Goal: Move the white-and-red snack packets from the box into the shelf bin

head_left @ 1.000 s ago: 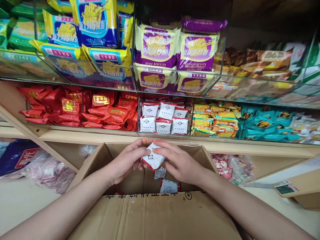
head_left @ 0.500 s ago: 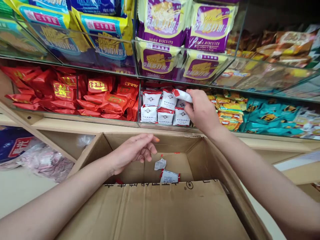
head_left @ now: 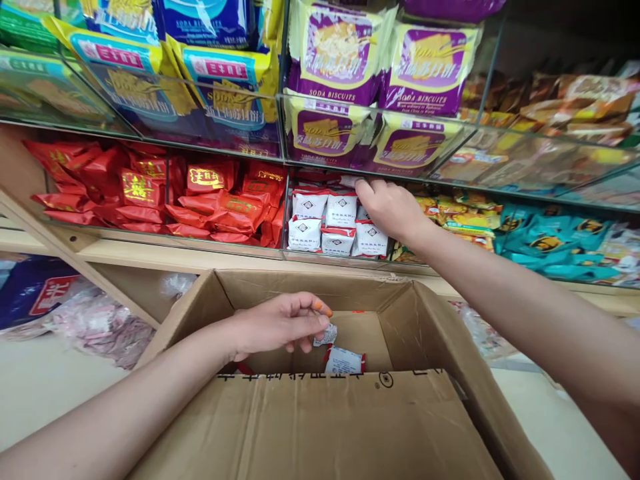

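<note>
At the shelf compartment, my right hand [head_left: 393,207] reaches in over a stack of small white-and-red snack packets [head_left: 341,209]. Its fingers are closed on another white packet [head_left: 349,181], of which only an end shows beneath the upper shelf. My left hand [head_left: 285,323] hovers over the open cardboard box [head_left: 315,427], fingers loosely curled and apart, holding nothing. Inside the box lie a packet with red ends [head_left: 345,361] and a smaller white piece [head_left: 326,335], partly hidden behind the left fingertips.
Red packets [head_left: 220,207] fill the compartments to the left; yellow [head_left: 457,213] and teal packets [head_left: 545,233] lie to the right. Soda biscuits [head_left: 335,53] stand on the shelf above, behind a clear front panel. Plastic bags [head_left: 105,327] lie at lower left.
My right hand has moved the white packet back into the compartment, above the stack. My left hand has lowered and shifted slightly right over the box. The view has tilted slightly.
</note>
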The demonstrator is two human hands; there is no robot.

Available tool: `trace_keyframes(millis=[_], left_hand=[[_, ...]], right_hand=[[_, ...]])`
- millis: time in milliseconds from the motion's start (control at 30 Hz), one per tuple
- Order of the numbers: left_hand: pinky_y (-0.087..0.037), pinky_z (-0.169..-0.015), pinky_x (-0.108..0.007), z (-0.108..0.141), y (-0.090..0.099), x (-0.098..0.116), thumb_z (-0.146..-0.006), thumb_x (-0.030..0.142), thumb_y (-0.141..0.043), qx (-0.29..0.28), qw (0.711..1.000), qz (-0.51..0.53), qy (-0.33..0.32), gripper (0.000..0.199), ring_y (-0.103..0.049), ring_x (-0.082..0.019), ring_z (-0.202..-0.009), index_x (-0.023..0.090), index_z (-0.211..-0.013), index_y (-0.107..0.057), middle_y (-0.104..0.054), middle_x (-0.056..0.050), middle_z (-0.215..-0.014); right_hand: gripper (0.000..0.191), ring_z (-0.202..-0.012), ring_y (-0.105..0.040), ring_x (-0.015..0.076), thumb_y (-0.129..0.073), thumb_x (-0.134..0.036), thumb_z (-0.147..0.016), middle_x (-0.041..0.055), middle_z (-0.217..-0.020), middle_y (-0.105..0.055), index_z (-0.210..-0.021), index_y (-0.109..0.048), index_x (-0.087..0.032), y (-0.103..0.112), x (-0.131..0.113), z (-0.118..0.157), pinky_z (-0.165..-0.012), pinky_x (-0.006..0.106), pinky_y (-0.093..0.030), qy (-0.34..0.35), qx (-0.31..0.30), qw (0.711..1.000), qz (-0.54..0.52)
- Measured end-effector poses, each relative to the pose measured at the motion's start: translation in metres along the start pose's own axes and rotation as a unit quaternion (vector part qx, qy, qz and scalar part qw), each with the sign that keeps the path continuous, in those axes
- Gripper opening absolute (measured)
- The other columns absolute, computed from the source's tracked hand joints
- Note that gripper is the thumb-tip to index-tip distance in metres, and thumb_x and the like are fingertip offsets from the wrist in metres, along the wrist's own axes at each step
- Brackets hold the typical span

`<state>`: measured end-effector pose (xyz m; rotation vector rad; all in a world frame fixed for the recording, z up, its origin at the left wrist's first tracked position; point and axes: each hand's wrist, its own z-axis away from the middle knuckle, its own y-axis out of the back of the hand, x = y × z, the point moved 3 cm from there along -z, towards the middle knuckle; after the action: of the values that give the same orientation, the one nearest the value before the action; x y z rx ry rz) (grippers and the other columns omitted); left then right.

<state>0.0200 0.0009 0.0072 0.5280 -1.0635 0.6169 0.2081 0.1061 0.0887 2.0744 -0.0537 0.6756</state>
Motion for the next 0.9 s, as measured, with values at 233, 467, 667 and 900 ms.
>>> trace_keyframes(millis=[233, 467, 667, 900], left_hand=[[-0.035, -0.058, -0.023, 0.001, -0.006, -0.003, -0.074, 0.047, -0.055, -0.064, 0.997, -0.046, 0.027, 0.036, -0.05, -0.01, -0.067, 0.02, -0.098, -0.05, -0.053, 0.001, -0.081], [-0.031, -0.06, -0.021, 0.002, -0.009, -0.009, -0.074, 0.042, -0.057, -0.117, 0.989, -0.086, -0.021, 0.031, -0.04, -0.009, -0.064, 0.019, -0.095, -0.053, -0.046, 0.003, -0.073], [-0.034, -0.063, -0.021, 0.001, -0.006, -0.018, -0.074, 0.043, -0.057, -0.124, 0.986, -0.114, -0.002, 0.034, -0.044, -0.01, -0.067, 0.02, -0.098, -0.053, -0.049, 0.002, -0.078], [-0.036, -0.067, -0.022, 0.0, -0.008, -0.023, -0.073, 0.042, -0.058, -0.144, 0.985, -0.098, 0.007, 0.033, -0.049, -0.011, -0.072, 0.02, -0.099, -0.055, -0.053, 0.001, -0.08]], right_hand=[[0.04, -0.074, -0.056, 0.023, -0.018, -0.012, -0.089, 0.0174, -0.086, -0.058, -0.121, -0.041, -0.009, -0.003, -0.005, -0.015, -0.058, 0.03, -0.036, 0.017, -0.003, 1.0, 0.013], [0.036, -0.077, -0.057, 0.0234, -0.024, -0.015, -0.089, 0.0154, -0.091, -0.06, -0.119, -0.044, -0.015, -0.007, -0.006, -0.024, -0.058, 0.029, -0.035, 0.049, -0.021, 0.999, 0.005], [0.044, -0.081, -0.058, 0.0229, -0.026, -0.017, -0.089, 0.017, -0.097, -0.061, -0.133, -0.029, -0.014, -0.011, 0.001, -0.024, -0.063, 0.031, -0.039, 0.068, -0.04, 0.997, -0.009], [0.045, -0.092, -0.057, 0.0286, -0.022, -0.015, -0.088, 0.0202, -0.111, -0.056, -0.132, -0.034, -0.015, -0.019, 0.0, -0.038, -0.072, 0.042, -0.043, 0.007, -0.021, 0.999, -0.041]])
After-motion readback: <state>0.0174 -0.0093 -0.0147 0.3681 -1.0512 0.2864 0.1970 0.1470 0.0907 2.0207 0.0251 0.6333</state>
